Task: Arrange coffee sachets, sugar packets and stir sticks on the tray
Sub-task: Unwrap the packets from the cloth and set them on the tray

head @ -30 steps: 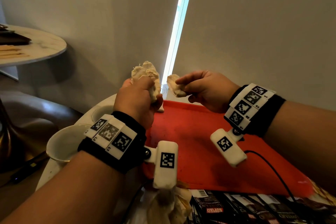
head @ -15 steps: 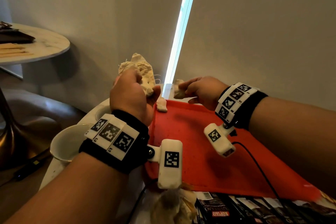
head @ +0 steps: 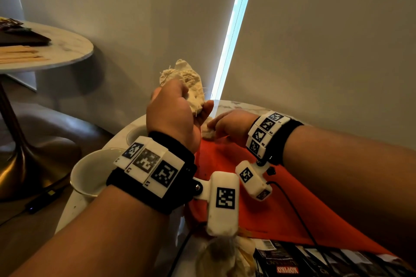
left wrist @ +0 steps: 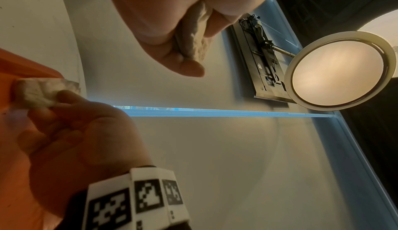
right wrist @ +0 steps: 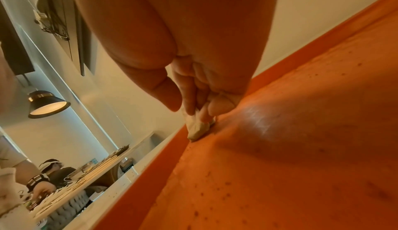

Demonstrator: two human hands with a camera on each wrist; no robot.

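My left hand (head: 177,112) is raised above the red tray's (head: 281,209) far left corner and grips a bundle of cream sugar packets (head: 188,81); the left wrist view shows the bundle (left wrist: 193,34) squeezed between thumb and fingers. My right hand (head: 225,126) is low at the tray's far left corner. It pinches one small cream packet (head: 208,134) that touches the tray floor by the rim (right wrist: 197,128). Dark coffee sachets (head: 315,263) lie in a row at the tray's near edge.
Two white cups (head: 90,175) (head: 137,135) stand on the marble table left of the tray. More crumpled cream packets (head: 222,256) lie near the tray's front left. A second round table (head: 67,51) at far left carries wooden stir sticks (head: 22,56).
My right hand has come down from mid-air to the tray's far left corner with its packet. The left hand has lifted the bundle a little higher.
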